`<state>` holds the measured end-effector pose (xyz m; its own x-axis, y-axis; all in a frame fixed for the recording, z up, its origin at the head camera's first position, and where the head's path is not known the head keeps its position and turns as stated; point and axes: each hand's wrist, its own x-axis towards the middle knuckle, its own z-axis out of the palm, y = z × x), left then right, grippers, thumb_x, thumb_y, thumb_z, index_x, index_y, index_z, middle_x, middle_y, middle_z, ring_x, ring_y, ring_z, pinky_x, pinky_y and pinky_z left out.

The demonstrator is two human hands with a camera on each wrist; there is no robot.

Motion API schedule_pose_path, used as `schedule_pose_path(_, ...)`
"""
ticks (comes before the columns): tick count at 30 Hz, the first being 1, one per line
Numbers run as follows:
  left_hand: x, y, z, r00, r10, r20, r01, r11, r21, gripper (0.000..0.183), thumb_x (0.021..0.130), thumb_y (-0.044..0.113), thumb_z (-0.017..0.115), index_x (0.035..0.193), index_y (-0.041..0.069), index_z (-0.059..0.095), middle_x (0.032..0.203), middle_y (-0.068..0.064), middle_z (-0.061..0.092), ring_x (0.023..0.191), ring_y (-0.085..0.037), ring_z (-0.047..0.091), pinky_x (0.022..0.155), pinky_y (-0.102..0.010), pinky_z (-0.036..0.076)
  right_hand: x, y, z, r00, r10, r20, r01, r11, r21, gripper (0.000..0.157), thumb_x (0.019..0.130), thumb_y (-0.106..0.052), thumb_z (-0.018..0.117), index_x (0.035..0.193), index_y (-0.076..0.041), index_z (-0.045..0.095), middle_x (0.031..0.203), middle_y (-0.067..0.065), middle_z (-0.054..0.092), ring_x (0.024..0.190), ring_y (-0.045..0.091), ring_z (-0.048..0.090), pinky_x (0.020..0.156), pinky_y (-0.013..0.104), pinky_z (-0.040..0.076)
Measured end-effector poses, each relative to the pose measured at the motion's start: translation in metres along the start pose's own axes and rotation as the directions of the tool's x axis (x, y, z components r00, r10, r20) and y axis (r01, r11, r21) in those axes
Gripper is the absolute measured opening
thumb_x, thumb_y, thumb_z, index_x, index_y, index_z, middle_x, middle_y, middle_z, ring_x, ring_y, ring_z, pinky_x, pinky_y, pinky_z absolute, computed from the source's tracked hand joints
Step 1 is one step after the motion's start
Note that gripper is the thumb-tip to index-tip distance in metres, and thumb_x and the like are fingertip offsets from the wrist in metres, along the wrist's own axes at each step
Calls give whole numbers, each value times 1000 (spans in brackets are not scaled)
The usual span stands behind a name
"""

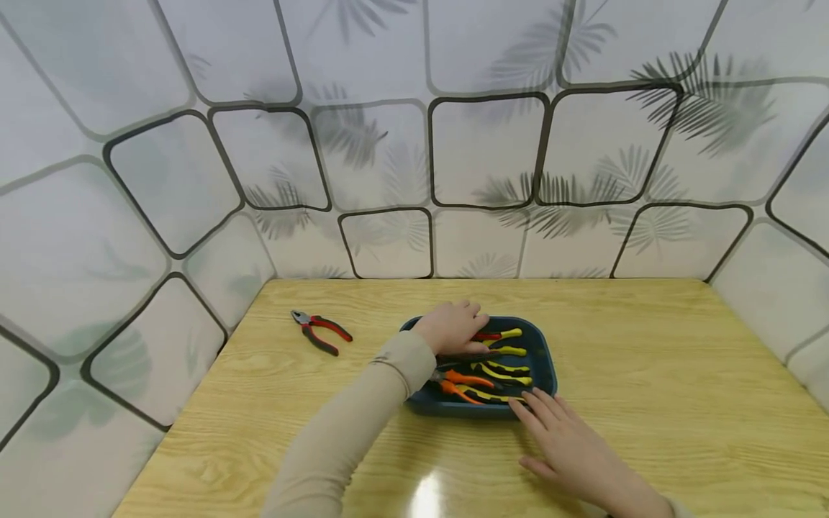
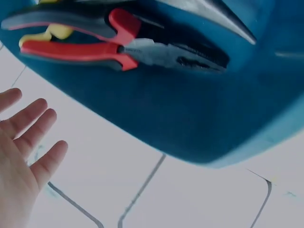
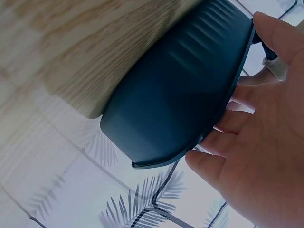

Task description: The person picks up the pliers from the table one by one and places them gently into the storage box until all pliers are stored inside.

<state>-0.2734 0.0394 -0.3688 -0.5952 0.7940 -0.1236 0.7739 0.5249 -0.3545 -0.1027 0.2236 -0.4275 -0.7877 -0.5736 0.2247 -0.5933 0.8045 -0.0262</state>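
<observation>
A dark blue plastic bin [image 1: 453,411] sits on the table with several pliers inside. My left hand [image 1: 453,327] reaches over its back left part, holding nothing. In the left wrist view the fingers of that hand [image 2: 23,152] are spread beside the bin's wall [image 2: 142,114], apart from the red-and-black pliers [image 2: 71,52] lying in it. My right hand [image 1: 570,450] is at the bin's near right corner. The right wrist view shows its fingers [image 3: 223,142] extended, fingertips right at the rim. Orange-handled pliers [image 1: 468,379] and yellow-and-black handles [image 1: 505,369] lie in the bin.
A separate pair of red-and-black pliers [image 1: 322,332] lies on the wooden table [image 1: 635,345], left of the bin. Patterned walls [image 1: 486,151] stand behind the table and at both sides.
</observation>
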Motion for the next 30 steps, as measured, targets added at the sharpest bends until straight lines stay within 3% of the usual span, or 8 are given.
schedule_pose_path(6,-11,-20,1,995,-65,-73,62,997,-48,59,87,56,34,130,16,41,118,-4,47,107,-17,45,85,-34,41,0,0,0,1000,2,23,-2,1000,4,72,76,-41,64,131,-1,39,128,21,41,120,37,33,93,52,31)
schedule_pose_path(14,-39,-51,13,974,-124,-190,106,989,-102,49,88,50,41,116,10,50,99,-4,49,91,-19,49,75,-34,43,1,1,0,999,19,49,-19,1000,5,73,77,-41,63,132,-1,38,129,21,41,120,37,33,94,52,30)
schedule_pose_path(19,-59,-66,30,968,-142,-205,119,985,-121,42,89,47,43,105,9,52,91,-4,46,82,-18,47,71,-33,43,1,0,0,998,21,56,-21,1000,9,73,77,-42,62,132,-1,38,129,20,40,121,37,33,94,52,30)
schedule_pose_path(30,-105,-93,70,956,-209,-206,188,975,-116,38,88,44,47,101,9,52,90,-5,45,82,-20,47,74,-39,42,-1,0,-2,999,24,48,-25,1000,17,73,77,-42,63,132,-1,38,129,21,41,121,37,32,94,52,30)
